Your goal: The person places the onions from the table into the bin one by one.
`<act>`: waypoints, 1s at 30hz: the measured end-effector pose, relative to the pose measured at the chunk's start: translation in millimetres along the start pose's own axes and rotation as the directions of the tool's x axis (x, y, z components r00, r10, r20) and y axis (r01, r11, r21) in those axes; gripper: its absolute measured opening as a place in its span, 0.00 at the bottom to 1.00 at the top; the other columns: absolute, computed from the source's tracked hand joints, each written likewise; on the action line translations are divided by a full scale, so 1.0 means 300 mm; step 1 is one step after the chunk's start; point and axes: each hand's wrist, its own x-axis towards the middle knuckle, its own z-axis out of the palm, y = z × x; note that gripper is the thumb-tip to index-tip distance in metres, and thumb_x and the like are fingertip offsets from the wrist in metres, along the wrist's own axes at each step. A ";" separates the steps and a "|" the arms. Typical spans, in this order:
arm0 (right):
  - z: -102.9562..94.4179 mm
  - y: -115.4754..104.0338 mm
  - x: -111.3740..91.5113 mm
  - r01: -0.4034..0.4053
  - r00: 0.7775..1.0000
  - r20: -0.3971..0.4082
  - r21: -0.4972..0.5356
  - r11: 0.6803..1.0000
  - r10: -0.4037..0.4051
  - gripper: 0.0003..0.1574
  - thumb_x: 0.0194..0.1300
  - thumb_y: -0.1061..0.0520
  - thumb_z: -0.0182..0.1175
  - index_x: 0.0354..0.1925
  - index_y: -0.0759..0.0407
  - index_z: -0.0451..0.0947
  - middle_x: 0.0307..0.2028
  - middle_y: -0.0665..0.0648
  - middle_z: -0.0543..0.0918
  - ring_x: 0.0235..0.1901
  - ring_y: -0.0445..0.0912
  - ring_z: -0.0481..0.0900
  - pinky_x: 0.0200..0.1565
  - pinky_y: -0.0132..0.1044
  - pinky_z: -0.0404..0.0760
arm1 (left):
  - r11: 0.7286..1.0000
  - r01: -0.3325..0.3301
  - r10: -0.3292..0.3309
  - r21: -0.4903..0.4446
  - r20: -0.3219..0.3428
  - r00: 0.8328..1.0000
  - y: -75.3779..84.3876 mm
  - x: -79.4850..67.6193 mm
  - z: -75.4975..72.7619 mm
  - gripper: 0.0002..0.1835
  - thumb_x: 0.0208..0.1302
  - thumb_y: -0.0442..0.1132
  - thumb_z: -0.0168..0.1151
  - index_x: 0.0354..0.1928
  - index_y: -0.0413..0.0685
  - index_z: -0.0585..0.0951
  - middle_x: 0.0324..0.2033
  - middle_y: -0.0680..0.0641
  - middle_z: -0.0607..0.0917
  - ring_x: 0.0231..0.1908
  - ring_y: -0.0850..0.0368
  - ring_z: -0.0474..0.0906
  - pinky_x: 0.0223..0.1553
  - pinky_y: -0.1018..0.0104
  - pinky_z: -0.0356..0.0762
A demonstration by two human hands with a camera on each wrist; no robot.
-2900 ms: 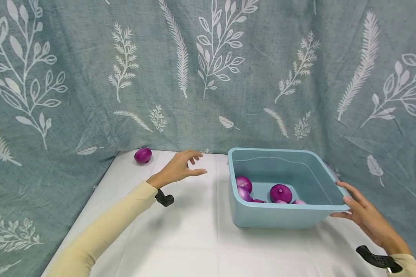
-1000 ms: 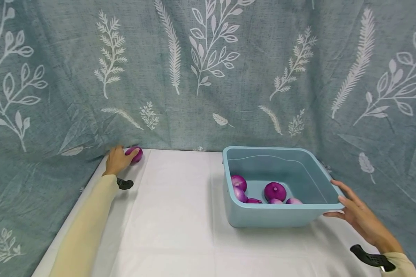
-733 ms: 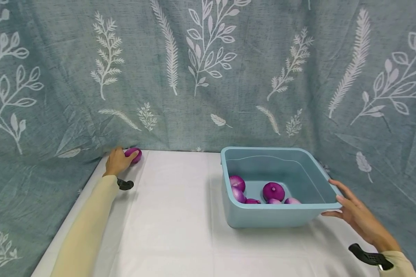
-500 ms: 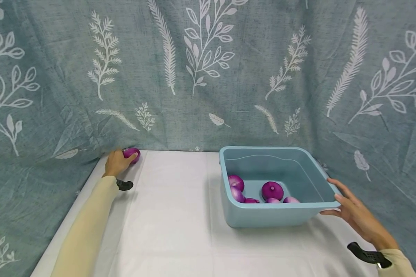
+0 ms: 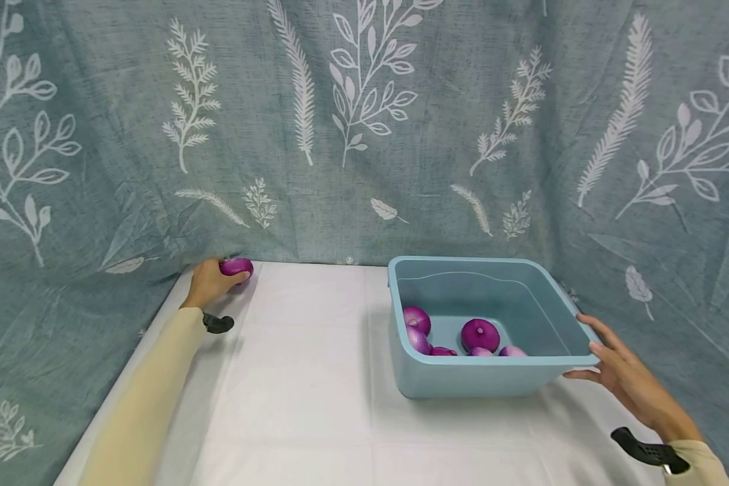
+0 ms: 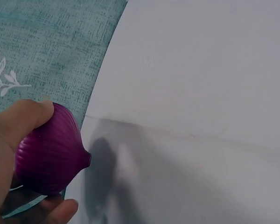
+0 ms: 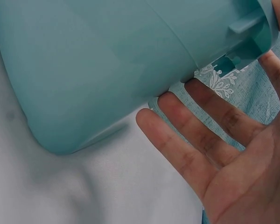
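At the far left of the table, my left hand grips a red onion. The left wrist view shows the thumb across the top of the onion and fingers beneath it, its pointed end facing right. On the right, my right hand holds the rim of a light blue plastic tub by its right front corner. In the right wrist view its thumb and index finger are at the rim, and the other fingertips lie along the tub's outer wall. Several onions lie inside the tub.
A white cloth covers the table. Grey-green curtain fabric with white leaf prints hangs behind and along both sides, close to the table's back edge. A black strap is on the left wrist, and another black strap on the right.
My left hand has gone from mid-table to the far left and taken hold of the onion there, which has since turned and shifted slightly. The right hand stays at the tub.
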 end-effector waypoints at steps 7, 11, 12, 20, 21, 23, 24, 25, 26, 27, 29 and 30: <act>0.000 0.002 -0.001 0.006 1.000 0.014 0.007 1.000 -0.006 0.36 0.86 0.59 0.32 0.83 0.43 0.37 0.68 0.41 0.64 0.57 0.42 0.82 0.51 0.49 0.85 | 0.994 -0.112 0.112 0.002 -0.033 0.993 0.004 -0.034 -0.013 0.37 0.62 0.52 0.74 0.62 0.29 0.76 0.54 0.28 0.80 0.56 0.31 0.74 0.57 0.39 0.74; 0.002 0.003 -0.001 0.002 1.000 0.006 -0.005 1.000 -0.002 0.36 0.86 0.59 0.33 0.83 0.43 0.37 0.67 0.41 0.64 0.56 0.42 0.82 0.50 0.49 0.86 | 0.987 -0.157 0.158 0.016 -0.039 0.987 0.015 -0.063 -0.033 0.37 0.61 0.51 0.75 0.62 0.29 0.76 0.55 0.28 0.80 0.56 0.31 0.74 0.56 0.39 0.75; 0.003 0.002 0.000 0.000 1.000 0.005 -0.008 1.000 0.000 0.36 0.86 0.59 0.33 0.83 0.42 0.37 0.67 0.41 0.64 0.56 0.42 0.82 0.50 0.48 0.86 | 0.987 -0.163 0.163 0.016 -0.040 0.986 0.020 -0.072 -0.038 0.38 0.61 0.51 0.75 0.63 0.28 0.76 0.55 0.28 0.80 0.56 0.31 0.74 0.56 0.39 0.75; -0.005 0.005 0.001 0.022 0.998 0.056 0.014 1.000 -0.023 0.36 0.86 0.59 0.31 0.83 0.39 0.37 0.67 0.39 0.65 0.58 0.41 0.81 0.50 0.47 0.85 | 0.980 -0.198 0.199 0.028 -0.058 0.978 0.071 -0.115 -0.055 0.41 0.59 0.51 0.77 0.65 0.29 0.75 0.51 0.30 0.80 0.47 0.37 0.75 0.50 0.44 0.72; -0.006 0.005 0.002 0.022 0.998 0.058 0.016 1.000 -0.023 0.36 0.86 0.59 0.31 0.83 0.39 0.37 0.67 0.39 0.65 0.58 0.41 0.81 0.50 0.48 0.85 | 0.979 -0.204 0.205 0.025 -0.062 0.977 0.077 -0.118 -0.054 0.41 0.58 0.51 0.77 0.65 0.29 0.75 0.50 0.30 0.81 0.46 0.38 0.75 0.49 0.45 0.72; -0.006 0.006 0.003 0.024 0.998 0.062 0.018 1.000 -0.025 0.37 0.86 0.60 0.31 0.83 0.39 0.37 0.67 0.39 0.65 0.58 0.41 0.81 0.50 0.48 0.85 | 0.975 -0.222 0.223 0.026 -0.066 0.973 0.088 -0.123 -0.051 0.41 0.58 0.52 0.78 0.65 0.30 0.75 0.50 0.31 0.81 0.46 0.38 0.75 0.48 0.47 0.72; -0.006 0.006 0.003 0.024 0.998 0.064 0.019 1.000 -0.025 0.37 0.86 0.60 0.31 0.83 0.39 0.36 0.67 0.39 0.65 0.58 0.41 0.81 0.50 0.47 0.86 | 0.973 -0.230 0.231 0.026 -0.067 0.971 0.093 -0.127 -0.049 0.41 0.57 0.52 0.78 0.65 0.30 0.75 0.50 0.31 0.81 0.46 0.39 0.75 0.48 0.47 0.72; -0.007 0.007 0.004 0.024 0.998 0.066 0.023 0.999 -0.025 0.37 0.86 0.60 0.31 0.83 0.39 0.36 0.67 0.39 0.65 0.58 0.41 0.81 0.50 0.47 0.85 | 0.971 -0.238 0.239 0.024 -0.068 0.969 0.098 -0.130 -0.047 0.41 0.57 0.51 0.79 0.64 0.30 0.76 0.50 0.31 0.81 0.47 0.38 0.75 0.47 0.48 0.72; -0.006 0.007 0.004 0.023 0.997 0.069 0.024 0.999 -0.025 0.37 0.86 0.60 0.31 0.83 0.39 0.36 0.67 0.39 0.65 0.58 0.41 0.81 0.50 0.47 0.85 | 0.968 -0.250 0.251 0.022 -0.067 0.966 0.104 -0.133 -0.045 0.41 0.57 0.51 0.79 0.64 0.30 0.76 0.51 0.31 0.81 0.47 0.38 0.76 0.47 0.48 0.73; -0.006 0.007 0.004 0.022 0.997 0.069 0.024 0.999 -0.024 0.37 0.86 0.60 0.31 0.83 0.39 0.36 0.67 0.39 0.65 0.58 0.41 0.81 0.50 0.47 0.85 | 0.965 -0.260 0.261 0.019 -0.067 0.963 0.110 -0.137 -0.044 0.41 0.57 0.51 0.79 0.63 0.30 0.76 0.51 0.31 0.82 0.47 0.37 0.77 0.46 0.48 0.74; -0.006 0.007 0.004 0.021 0.997 0.069 0.022 1.000 -0.022 0.37 0.86 0.59 0.31 0.83 0.39 0.36 0.67 0.39 0.65 0.58 0.41 0.81 0.50 0.47 0.85 | 0.962 -0.273 0.273 0.014 -0.066 0.960 0.122 -0.146 -0.042 0.40 0.56 0.50 0.80 0.63 0.30 0.76 0.51 0.31 0.82 0.47 0.37 0.78 0.46 0.49 0.76; -0.006 0.007 0.004 0.021 0.998 0.067 0.020 1.000 -0.022 0.37 0.86 0.59 0.31 0.83 0.39 0.36 0.67 0.39 0.64 0.58 0.41 0.81 0.50 0.47 0.85 | 0.960 -0.280 0.280 0.010 -0.066 0.958 0.128 -0.151 -0.041 0.40 0.56 0.50 0.80 0.63 0.29 0.76 0.51 0.31 0.83 0.47 0.37 0.79 0.45 0.49 0.77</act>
